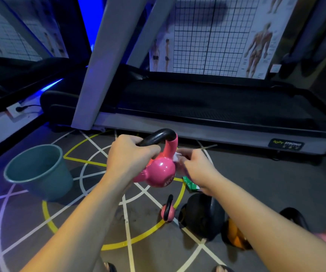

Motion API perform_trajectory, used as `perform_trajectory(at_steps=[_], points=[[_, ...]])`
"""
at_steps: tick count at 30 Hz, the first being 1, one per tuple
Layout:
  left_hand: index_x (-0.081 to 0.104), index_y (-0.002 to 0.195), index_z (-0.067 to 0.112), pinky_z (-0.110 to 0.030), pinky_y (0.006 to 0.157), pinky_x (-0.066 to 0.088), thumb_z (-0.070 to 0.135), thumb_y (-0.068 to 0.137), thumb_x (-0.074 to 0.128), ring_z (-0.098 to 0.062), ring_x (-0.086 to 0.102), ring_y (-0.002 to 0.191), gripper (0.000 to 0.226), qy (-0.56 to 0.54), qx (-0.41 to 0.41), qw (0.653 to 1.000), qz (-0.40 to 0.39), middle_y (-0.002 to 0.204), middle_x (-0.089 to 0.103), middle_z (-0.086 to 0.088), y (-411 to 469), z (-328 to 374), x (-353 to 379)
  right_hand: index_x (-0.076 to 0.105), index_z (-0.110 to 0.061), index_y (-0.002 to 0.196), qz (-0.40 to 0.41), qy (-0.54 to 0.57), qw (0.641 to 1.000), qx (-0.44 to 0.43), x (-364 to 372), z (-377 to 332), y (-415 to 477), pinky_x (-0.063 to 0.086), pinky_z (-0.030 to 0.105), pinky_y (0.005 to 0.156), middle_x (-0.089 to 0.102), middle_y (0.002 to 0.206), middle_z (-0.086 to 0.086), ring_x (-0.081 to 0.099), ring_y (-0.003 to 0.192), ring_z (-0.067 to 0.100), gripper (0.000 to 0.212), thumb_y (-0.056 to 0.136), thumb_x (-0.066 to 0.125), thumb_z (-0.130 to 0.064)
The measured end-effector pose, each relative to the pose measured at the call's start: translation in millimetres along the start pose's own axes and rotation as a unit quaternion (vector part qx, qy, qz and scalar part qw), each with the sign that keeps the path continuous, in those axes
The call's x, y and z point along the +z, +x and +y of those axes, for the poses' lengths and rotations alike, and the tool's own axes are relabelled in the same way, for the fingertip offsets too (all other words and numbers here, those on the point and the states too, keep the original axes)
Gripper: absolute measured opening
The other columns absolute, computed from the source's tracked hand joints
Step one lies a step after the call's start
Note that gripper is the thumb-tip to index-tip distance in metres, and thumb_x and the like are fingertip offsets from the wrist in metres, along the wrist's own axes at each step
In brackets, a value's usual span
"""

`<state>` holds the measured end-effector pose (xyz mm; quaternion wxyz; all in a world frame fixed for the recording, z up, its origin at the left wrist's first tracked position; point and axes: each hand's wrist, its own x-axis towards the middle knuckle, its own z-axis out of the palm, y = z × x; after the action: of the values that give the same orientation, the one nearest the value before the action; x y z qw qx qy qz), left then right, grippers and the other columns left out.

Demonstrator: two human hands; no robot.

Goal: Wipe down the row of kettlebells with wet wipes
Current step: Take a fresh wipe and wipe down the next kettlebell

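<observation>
above the grey gym floor [91, 222] with its white and yellow painted lines, we hold a glossy pink kettlebell with a black curved handle [159, 169] up in the air, tilted so its round body leans toward us. our left hand [130, 156] has its grip wrapped tight around the black handle, fingers curled fully over it. our right hand [196, 166] keeps its grip pinched together on a small crumpled white wet wipe [177, 157], which is pressed against the pink neck of the kettlebell where handle meets body. there is white lettering on the lower face of the pink body, but it is too blurred for us to read.

on the floor below, near our right forearm, stand a small pink kettlebell with a black handle [167, 211], a large matte black kettlebell [202, 216] just beside it, and an orange kettlebell [235, 237] partly hidden by the arm. a green packet [190, 184] lies on the floor under the right wrist. a round teal plastic bucket [40, 171] sits to the left, tilted in our wide view. behind runs a treadmill with a black belt and grey frame [207, 114], its side badge reading "body strong". anatomy posters with a black grid [213, 34] hang on the wall.
</observation>
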<state>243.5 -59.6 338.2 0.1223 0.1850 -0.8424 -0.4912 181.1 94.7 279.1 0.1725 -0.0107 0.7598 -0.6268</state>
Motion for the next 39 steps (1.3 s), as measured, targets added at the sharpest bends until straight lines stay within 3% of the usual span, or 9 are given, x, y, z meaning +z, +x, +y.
perform_trajectory(at_steps=[6,9,12,16,21,25,29,33,39], points=[[0.046,0.044,0.018,-0.026,0.052,0.030,0.018,0.066,0.071,-0.011,0.031,0.044,0.034,0.029,-0.006,1.000,-0.007,0.044,0.035,0.008,-2.3,-1.9,3.1,0.075,-0.023,0.114,0.020,0.094,0.993,-0.075,-6.8,-9.9,-3.5,0.051,0.048,0.099,0.076,0.108,0.005,0.065,0.107,0.023,0.030,0.106,0.047,-0.015],[0.045,0.040,0.019,-0.020,0.042,0.028,0.017,0.066,0.071,-0.010,0.029,0.040,0.036,0.025,-0.013,1.000,-0.007,0.042,0.033,0.009,-4.3,-1.9,2.8,0.072,-0.029,0.121,0.033,0.043,0.991,-0.121,-9.6,-9.8,-4.2,0.047,0.041,0.108,0.074,0.116,-0.008,0.063,0.117,0.012,0.030,0.106,0.048,-0.019],[0.046,0.042,0.018,-0.024,0.049,0.028,0.018,0.065,0.071,-0.011,0.028,0.040,0.035,0.028,-0.017,0.999,-0.005,0.042,0.033,0.009,-4.1,-2.6,1.5,0.066,-0.028,0.129,0.018,-0.058,0.987,-0.148,-7.2,-7.1,-11.0,0.051,0.023,0.094,0.071,0.110,-0.016,0.064,0.102,-0.002,0.037,0.106,0.043,-0.010],[0.050,0.041,0.020,-0.028,0.054,0.030,0.020,0.065,0.072,-0.013,0.032,0.043,0.032,0.029,-0.014,0.999,-0.003,0.041,0.035,0.010,-4.4,-4.3,-1.0,0.055,-0.018,0.142,-0.023,-0.193,0.978,-0.080,6.3,9.8,-8.7,0.054,0.019,0.080,0.067,0.127,0.002,0.065,0.100,0.013,0.042,0.104,0.043,-0.006],[0.054,0.048,0.017,-0.023,0.049,0.028,0.021,0.068,0.073,-0.009,0.031,0.039,0.028,0.029,-0.009,1.000,-0.005,0.043,0.037,0.010,-1.8,-6.9,-7.3,0.068,-0.019,0.124,-0.027,-0.018,0.998,-0.059,7.8,-0.8,-5.0,0.060,0.044,0.088,0.075,0.105,0.002,0.072,0.096,0.023,0.034,0.105,0.043,-0.005],[0.054,0.046,0.016,-0.018,0.038,0.031,0.015,0.068,0.072,-0.009,0.032,0.037,0.029,0.008,-0.023,0.999,-0.021,0.043,0.037,0.008,-1.8,-9.0,-9.9,0.074,-0.030,0.118,0.009,0.072,0.988,-0.135,-2.5,-16.1,-0.6,0.047,0.031,0.090,0.074,0.115,0.001,0.064,0.103,0.013,0.032,0.104,0.049,-0.013],[0.062,0.051,0.014,-0.019,0.040,0.041,0.016,0.067,0.073,-0.011,0.042,0.041,0.019,-0.002,-0.040,0.999,-0.028,0.045,0.045,0.005,-3.1,-10.4,-10.0,0.067,-0.035,0.129,0.028,-0.069,0.974,-0.214,1.6,-15.1,-10.5,0.048,0.009,0.082,0.071,0.115,-0.014,0.065,0.096,-0.006,0.036,0.106,0.048,-0.014],[0.059,0.050,0.015,-0.029,0.051,0.034,0.028,0.067,0.076,-0.016,0.040,0.049,0.027,0.038,-0.014,0.999,-0.014,0.044,0.041,0.008,-1.3,-12.2,-13.0,0.071,-0.033,0.109,0.006,-0.112,0.978,-0.175,11.4,1.9,-8.0,0.055,0.029,0.085,0.074,0.099,-0.007,0.069,0.093,0.013,0.038,0.104,0.043,-0.008],[0.063,0.058,0.009,-0.031,0.055,0.034,0.027,0.065,0.073,-0.018,0.039,0.052,0.022,0.061,-0.014,0.998,0.009,0.045,0.040,0.006,1.2,-14.4,-15.9,0.071,-0.025,0.100,-0.074,-0.170,0.980,-0.071,14.4,13.8,-2.9,0.038,0.020,0.048,0.066,0.075,0.012,0.049,0.051,0.007,0.034,0.101,0.044,-0.004]])
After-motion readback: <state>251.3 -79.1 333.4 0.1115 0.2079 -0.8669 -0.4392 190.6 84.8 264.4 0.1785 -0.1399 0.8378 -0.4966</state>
